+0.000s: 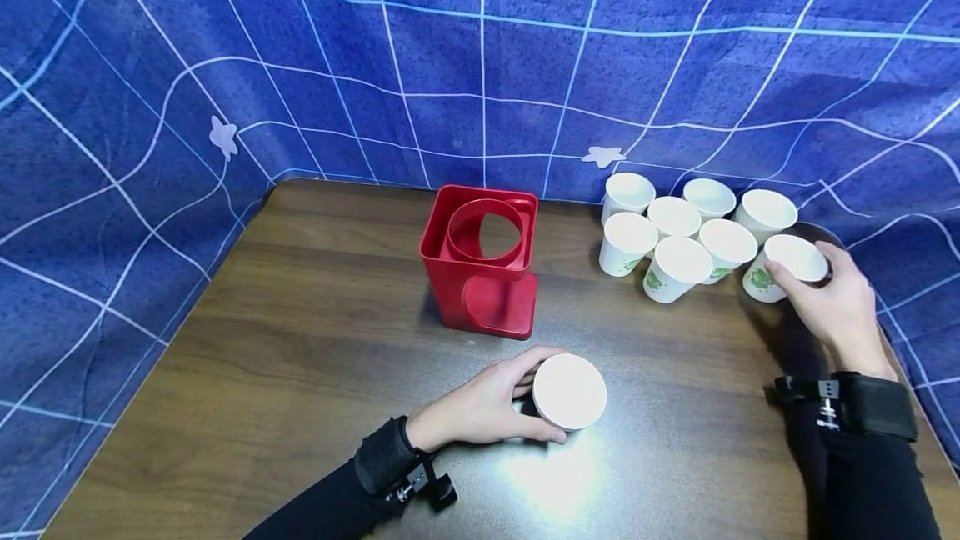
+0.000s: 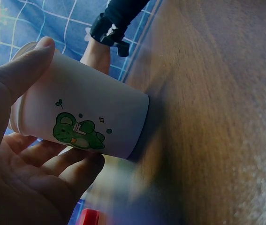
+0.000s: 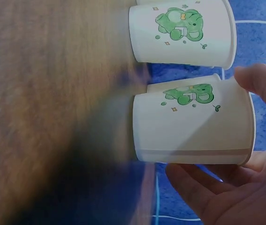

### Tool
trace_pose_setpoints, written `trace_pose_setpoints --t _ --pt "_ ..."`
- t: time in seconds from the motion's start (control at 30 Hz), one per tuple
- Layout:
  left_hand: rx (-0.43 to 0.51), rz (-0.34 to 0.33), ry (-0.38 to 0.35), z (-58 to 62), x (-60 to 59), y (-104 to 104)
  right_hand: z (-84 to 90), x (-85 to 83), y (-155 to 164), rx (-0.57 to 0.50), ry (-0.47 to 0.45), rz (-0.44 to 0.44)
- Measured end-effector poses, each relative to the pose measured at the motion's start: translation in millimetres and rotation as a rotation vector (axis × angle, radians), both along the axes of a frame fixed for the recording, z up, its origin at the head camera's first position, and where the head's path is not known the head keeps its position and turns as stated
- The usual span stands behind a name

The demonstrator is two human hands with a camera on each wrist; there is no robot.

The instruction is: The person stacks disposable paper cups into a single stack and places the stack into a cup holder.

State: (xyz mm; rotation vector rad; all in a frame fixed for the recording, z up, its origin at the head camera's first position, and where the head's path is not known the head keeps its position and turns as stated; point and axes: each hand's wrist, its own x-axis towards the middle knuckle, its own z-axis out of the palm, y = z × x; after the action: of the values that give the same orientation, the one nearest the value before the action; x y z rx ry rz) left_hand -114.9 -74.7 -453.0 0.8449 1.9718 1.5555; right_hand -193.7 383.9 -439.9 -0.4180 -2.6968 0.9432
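Left grip (image 1: 487,402) around cup (image 1: 569,391), table-centre.

Bright overhead light throws white glare on the wooden table (image 1: 300,340) near its front edge, the head view bows the blue backdrop (image 1: 480,48) grid (fisheye), and both wrist views show blurred, shadowed wood.

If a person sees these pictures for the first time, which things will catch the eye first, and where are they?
First comes the bright red square plastic holder with a round opening, standing mid-table before the blue grid-patterned cloth backdrop. Next, the cluster of white paper cups with green cartoon prints at the table's far right, where the right hand grips the nearest cup. In front, the left hand holds a single white paper cup on the dark wooden table.
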Motion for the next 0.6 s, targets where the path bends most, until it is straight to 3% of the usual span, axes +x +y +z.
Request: trace_pose_setpoints --t 0.23,0.6 --pt "0.002 0.007 -0.011 0.0 0.2 0 12.5 23.6 -5 0.033 0.005 0.008" --pt "-0.008 0.009 -0.013 1.2 0.0 1 52.5 56.1 -25 0.079 0.114 0.056"
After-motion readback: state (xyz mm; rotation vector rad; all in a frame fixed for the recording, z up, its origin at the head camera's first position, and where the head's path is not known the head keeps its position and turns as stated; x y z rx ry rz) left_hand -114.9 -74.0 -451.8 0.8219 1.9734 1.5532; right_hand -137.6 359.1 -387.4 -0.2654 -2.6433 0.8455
